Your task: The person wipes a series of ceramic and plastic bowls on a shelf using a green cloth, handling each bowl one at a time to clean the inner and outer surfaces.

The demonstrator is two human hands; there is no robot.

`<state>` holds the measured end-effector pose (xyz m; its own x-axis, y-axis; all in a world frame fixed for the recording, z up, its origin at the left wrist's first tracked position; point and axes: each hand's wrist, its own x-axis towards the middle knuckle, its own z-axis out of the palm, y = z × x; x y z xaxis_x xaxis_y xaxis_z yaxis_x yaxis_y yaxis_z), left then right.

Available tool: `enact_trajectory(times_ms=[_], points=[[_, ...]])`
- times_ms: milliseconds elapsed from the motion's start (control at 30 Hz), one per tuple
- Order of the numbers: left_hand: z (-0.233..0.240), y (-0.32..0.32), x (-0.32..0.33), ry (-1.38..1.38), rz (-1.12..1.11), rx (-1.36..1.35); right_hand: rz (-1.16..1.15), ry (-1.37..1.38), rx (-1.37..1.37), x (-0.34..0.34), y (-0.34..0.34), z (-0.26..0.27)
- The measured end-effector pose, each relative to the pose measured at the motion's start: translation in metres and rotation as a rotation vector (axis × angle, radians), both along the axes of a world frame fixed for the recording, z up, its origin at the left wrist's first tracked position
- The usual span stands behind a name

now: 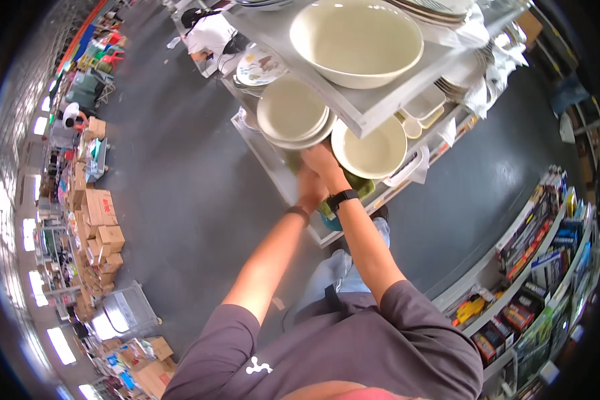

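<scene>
My left hand (310, 189) and my right hand (322, 159) are close together over a lower shelf of a grey cart (275, 172). The fingers of my right hand reach the near rim of a stack of cream bowls (292, 109); whether they grip it is hidden. My left hand is just below, blurred, with its fingers out of sight. Right of my hands sits another cream bowl (370, 146). A green item (358, 185), perhaps a cloth or dish, lies partly under my wrists, and a teal object (332, 222) shows at the shelf's near corner.
On the upper shelf (361, 112), overhanging the bowls, stands a large cream basin (357, 42). A patterned plate (260, 66) and pale divided dishes (422, 107) flank the stack. A person (212, 35) crouches beyond the cart. Boxed goods fill shelving (517, 295) at right.
</scene>
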<state>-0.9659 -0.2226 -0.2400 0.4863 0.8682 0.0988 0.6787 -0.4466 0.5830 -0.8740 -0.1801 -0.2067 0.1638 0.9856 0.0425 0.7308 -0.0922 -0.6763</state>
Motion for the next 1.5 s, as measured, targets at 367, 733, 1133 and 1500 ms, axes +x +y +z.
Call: enact_trajectory(times_ms=[367,733,1133,1500], points=[[-0.006,0.004,0.002,-0.044,-0.034,-0.006,-0.146,0.095,0.06,-0.009,-0.01,-0.021],[0.0,-0.006,-0.008,0.118,-0.05,0.049,-0.064,-0.018,0.174,-0.022,0.004,-0.056],[0.002,-0.005,-0.003,0.215,0.015,0.113,-0.098,0.077,-0.084,-0.029,-0.014,-0.028],[0.004,-0.005,-0.006,0.211,0.009,0.168,-0.134,-0.119,0.168,-0.026,-0.01,-0.022]])
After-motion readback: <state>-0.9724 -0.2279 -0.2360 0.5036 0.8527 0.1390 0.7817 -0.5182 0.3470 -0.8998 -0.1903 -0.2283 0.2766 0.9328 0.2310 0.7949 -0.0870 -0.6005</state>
